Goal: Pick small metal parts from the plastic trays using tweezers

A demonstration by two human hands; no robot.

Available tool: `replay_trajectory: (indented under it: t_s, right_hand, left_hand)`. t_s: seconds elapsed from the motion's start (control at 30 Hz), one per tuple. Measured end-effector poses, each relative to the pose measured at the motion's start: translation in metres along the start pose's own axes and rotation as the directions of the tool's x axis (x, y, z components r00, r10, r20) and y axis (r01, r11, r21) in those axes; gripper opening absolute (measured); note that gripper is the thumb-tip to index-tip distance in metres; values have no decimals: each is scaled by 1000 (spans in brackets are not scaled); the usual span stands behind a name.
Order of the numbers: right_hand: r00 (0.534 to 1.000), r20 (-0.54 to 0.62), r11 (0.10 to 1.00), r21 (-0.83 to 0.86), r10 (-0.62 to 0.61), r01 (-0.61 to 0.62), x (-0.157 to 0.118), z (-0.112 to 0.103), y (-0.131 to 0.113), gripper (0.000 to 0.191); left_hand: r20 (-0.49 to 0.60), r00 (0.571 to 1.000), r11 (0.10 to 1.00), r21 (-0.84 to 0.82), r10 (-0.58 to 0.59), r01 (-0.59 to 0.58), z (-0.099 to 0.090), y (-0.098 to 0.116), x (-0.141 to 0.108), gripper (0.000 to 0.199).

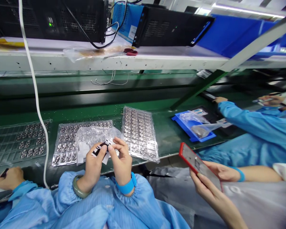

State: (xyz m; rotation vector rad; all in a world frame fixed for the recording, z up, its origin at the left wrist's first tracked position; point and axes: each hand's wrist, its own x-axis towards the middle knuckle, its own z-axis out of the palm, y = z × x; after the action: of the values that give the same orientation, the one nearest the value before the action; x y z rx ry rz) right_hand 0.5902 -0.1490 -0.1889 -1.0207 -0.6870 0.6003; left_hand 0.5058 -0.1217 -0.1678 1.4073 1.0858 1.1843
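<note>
one black-and-white piece [106,143], left hand [93,163] and right hand [121,160] working, fingers [121,147] clamped on it, component tray [139,133] at two o'clock: seemingly mid-handling, calling for steadiness next.

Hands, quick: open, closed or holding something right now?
Left hand: closed, holding a black-and-white sheet.
Right hand: at the sheet's edge; whether it grips cannot be told.

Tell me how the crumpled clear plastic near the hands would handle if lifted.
The crumpled clear plastic looks floppy, given its many creases. Being see-through and seemingly thin, it is probably light. Its shiny surface may be slippery.
</note>
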Motion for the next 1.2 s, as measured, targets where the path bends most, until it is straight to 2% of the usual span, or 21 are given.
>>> replay_trajectory:
  t_s: [0.23,1.03,1.2]
  right_hand:
    - [1000,8,1000,17,10,-11,0,-1,-1,16]
    - [998,53,997,72,26,-30,0,-5,8,17]
    - [998,49,997,70,27,-31,1,-3,9,17]
  left_hand:
    - [-34,998,995,85,57,-54,-1,-4,-1,31]
    - [7,999,997,-67,-47,47,4,-2,-4,35]
    - [-6,1000,999,-45,-23,23,4,-2,-3,32]
